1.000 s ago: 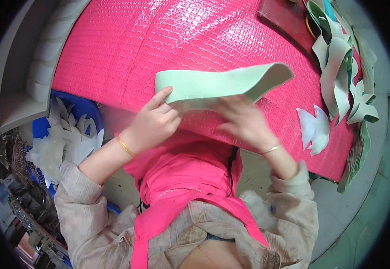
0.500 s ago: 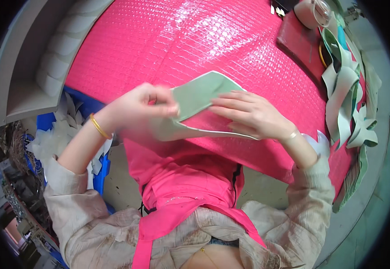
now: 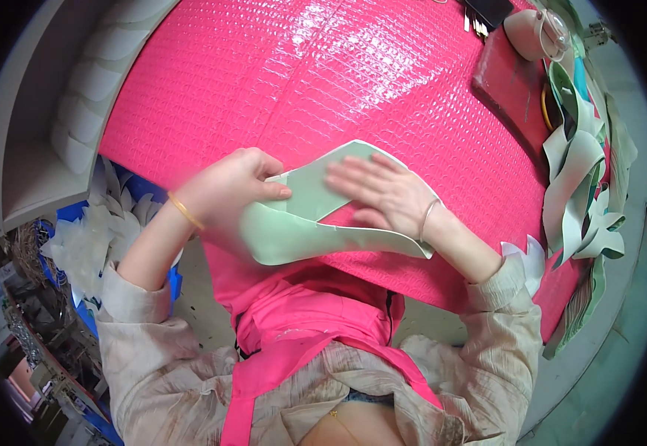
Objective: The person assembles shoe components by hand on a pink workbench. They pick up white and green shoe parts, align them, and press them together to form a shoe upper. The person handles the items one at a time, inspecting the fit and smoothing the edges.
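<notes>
A pale green shoe upper (image 3: 316, 232), smooth with whitish edges, curves in a loop just above the near part of the pink-covered table (image 3: 212, 82). At its left bend, my left hand (image 3: 242, 182) pinches the upper edge between thumb and fingers. My right hand (image 3: 387, 195) lies over the far wing with its fingers stretched out, palm side down, slightly blurred. Its wrist is beside the wing's right end. The fingers of my left hand beneath the material are hidden.
Left of the table stands a grey curved holder with stacked white pieces (image 3: 93, 78); below it, a blue bin (image 3: 175, 286) holds pale scraps (image 3: 89, 238). At right are a dark red block (image 3: 509, 89), a white cup (image 3: 528, 33), strung green-white pieces (image 3: 583, 171) and a white pointed piece (image 3: 531, 260).
The shoe upper has come nearer to me and its near wing shows more fully. My left hand has steadied on the edge; my right hand has shifted left and lies flatter.
</notes>
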Motion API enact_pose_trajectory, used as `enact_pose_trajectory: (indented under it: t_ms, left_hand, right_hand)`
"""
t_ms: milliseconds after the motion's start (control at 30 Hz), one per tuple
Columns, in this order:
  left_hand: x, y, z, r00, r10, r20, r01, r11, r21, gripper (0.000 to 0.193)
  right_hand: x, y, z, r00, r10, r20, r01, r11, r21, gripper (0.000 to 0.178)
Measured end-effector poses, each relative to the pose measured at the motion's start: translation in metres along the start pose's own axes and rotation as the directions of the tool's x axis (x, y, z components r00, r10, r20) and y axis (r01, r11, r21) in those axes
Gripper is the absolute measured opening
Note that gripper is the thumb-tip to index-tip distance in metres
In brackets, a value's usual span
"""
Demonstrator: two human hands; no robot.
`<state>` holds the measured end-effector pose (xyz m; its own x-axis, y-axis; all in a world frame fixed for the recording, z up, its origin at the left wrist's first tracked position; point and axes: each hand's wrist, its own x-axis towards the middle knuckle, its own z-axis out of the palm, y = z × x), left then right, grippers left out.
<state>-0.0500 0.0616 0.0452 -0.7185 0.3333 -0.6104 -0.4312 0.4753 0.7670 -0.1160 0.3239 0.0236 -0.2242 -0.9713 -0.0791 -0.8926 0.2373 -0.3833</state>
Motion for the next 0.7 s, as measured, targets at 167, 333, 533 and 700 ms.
enact_pose_trajectory:
  t_ms: [167,333,533,700]
  left_hand:
    - [-0.01,0.012,0.002,0.994,-0.048,-0.095,0.067,0.977,0.204,0.018]
    - [-0.021,0.02,0.031,0.739,0.511,-0.44,-0.164,0.769,0.618,0.02]
    - [-0.035,0.014,0.065,0.699,0.672,-0.246,-0.317,0.599,0.736,0.013]
    - [-0.043,0.016,0.065,0.721,0.664,-0.198,-0.371,0.611,0.699,0.024]
  right_hand:
    - [-0.02,0.016,-0.001,0.971,0.235,-0.049,-0.239,0.965,-0.103,0.046]
    - [-0.019,0.008,-0.001,0.955,0.276,-0.107,-0.292,0.939,-0.181,0.047]
    - [-0.001,-0.021,0.015,0.994,-0.1,-0.036,0.102,0.994,0.05,0.051]
    - [0.009,-0.027,0.004,0.983,-0.11,-0.143,0.115,0.993,0.025,0.039]
